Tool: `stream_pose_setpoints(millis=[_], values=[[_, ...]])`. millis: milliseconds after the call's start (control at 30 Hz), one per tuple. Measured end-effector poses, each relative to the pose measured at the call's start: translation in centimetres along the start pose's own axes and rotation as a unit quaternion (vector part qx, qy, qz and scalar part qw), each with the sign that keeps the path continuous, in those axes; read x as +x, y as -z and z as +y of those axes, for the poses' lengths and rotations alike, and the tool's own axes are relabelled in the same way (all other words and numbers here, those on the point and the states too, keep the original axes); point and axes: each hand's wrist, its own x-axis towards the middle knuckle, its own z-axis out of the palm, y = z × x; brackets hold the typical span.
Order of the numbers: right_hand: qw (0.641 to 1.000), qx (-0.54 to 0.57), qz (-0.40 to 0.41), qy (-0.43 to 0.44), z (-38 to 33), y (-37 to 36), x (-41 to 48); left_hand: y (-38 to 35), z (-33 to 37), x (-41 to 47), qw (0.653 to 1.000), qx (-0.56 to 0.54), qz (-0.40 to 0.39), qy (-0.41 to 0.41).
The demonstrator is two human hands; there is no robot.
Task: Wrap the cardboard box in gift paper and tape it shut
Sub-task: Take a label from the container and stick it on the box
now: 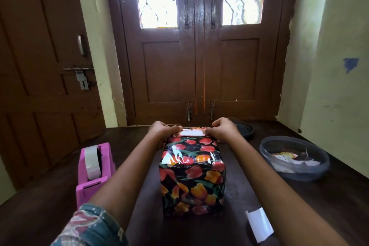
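Observation:
The box (192, 173), covered in black gift paper with red and orange tulips, stands on the dark wooden table (299, 205) in front of me. Shiny clear tape crosses its top. A small white label (191, 133) lies on the far top edge. My left hand (163, 130) pinches the label's left end with curled fingers. My right hand (221, 129) pinches its right end the same way. The box's far side is hidden.
A pink tape dispenser (94, 171) with a clear roll stands left of the box. A grey plastic tub (295, 159) with papers sits at the right, its dark lid (244, 129) behind. A white paper strip (259, 225) lies near right. Brown double doors (199, 56) close the back.

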Motion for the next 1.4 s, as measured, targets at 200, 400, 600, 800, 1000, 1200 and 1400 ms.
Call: stream_pose_setpoints(millis=[200, 400, 600, 800, 1000, 1200, 1400], values=[[0.997, 0.059, -0.044, -0.009, 0.3, -0.2, 0.3, 0.0, 0.1, 0.2, 0.997, -0.069, 0.003, 0.042], [0.998, 0.031, -0.043, -0.032, -1.3, -0.3, 0.5, -0.3, -0.4, 1.5, 0.999, -0.011, 0.045, 0.001], [0.994, -0.092, -0.025, -0.044, -2.7, -2.3, 1.3, -0.2, -0.7, 1.6, 0.998, 0.005, 0.059, -0.021], [0.996, -0.062, 0.009, -0.068, -1.9, -2.8, 1.9, -0.4, -1.1, 1.7, 0.997, 0.000, 0.065, -0.037], [0.996, 0.045, -0.018, -0.079, -1.4, -1.9, 2.0, -0.6, -1.1, 1.5, 0.996, 0.012, 0.072, -0.048], [0.995, 0.068, 0.005, -0.067, -1.0, -1.9, 1.7, -0.7, -1.3, 1.6, 0.996, 0.005, 0.073, -0.046], [0.993, 0.075, -0.057, -0.068, -1.3, -1.1, 0.2, -0.8, -1.3, 1.1, 0.996, 0.019, 0.081, -0.039]])
